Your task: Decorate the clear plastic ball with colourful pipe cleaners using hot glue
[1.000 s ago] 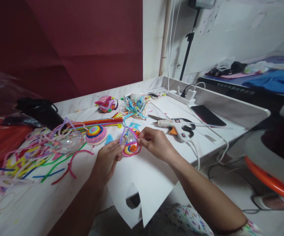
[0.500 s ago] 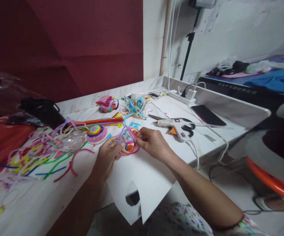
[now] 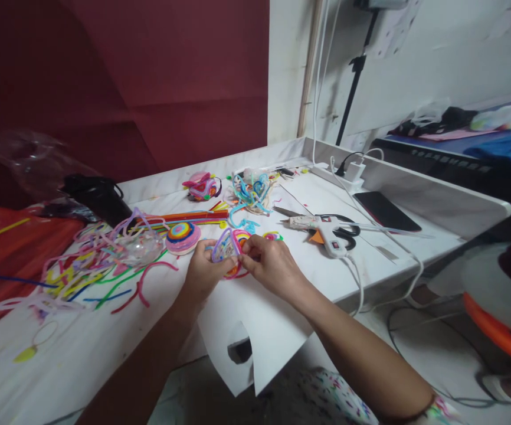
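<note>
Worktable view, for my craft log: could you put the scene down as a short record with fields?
left hand: holding the multicoloured piece
right hand: fingers at the piece's right edge
left side: ringed dome, loose coloured strips
right side: glue gun, scissors, phone
behind: blue tangle
near edge: white paper, overhanging

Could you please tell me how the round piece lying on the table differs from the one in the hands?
The round piece rests on the table, while the held piece is between the left hand and right hand. The round piece shows full rings; the held piece has a purple-edged pale section. Both are multicoloured, with pink.
</note>
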`<state>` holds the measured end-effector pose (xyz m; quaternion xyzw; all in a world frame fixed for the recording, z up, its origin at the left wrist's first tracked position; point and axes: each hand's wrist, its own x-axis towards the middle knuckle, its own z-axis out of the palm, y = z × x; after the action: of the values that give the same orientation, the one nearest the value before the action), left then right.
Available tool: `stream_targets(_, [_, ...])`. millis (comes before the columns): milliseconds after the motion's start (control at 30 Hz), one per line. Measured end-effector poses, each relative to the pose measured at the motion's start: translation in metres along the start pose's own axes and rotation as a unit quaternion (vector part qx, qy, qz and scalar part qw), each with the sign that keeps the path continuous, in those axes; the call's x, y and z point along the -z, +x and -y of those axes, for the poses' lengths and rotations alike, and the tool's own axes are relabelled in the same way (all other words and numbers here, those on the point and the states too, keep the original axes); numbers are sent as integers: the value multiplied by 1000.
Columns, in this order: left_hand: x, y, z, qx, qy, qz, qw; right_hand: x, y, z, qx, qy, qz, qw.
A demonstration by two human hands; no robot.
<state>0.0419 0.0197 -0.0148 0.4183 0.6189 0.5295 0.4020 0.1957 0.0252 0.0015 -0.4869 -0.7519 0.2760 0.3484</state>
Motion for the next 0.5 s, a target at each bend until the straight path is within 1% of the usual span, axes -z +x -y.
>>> stream_targets(200, [1, -1, -2, -5, 34, 5, 999, 2, -3, -5, 4, 35, 1, 999])
stream_targets(500, [1, 3, -1, -14, 70, 4, 997, -2, -2, -7, 13, 44, -10, 999])
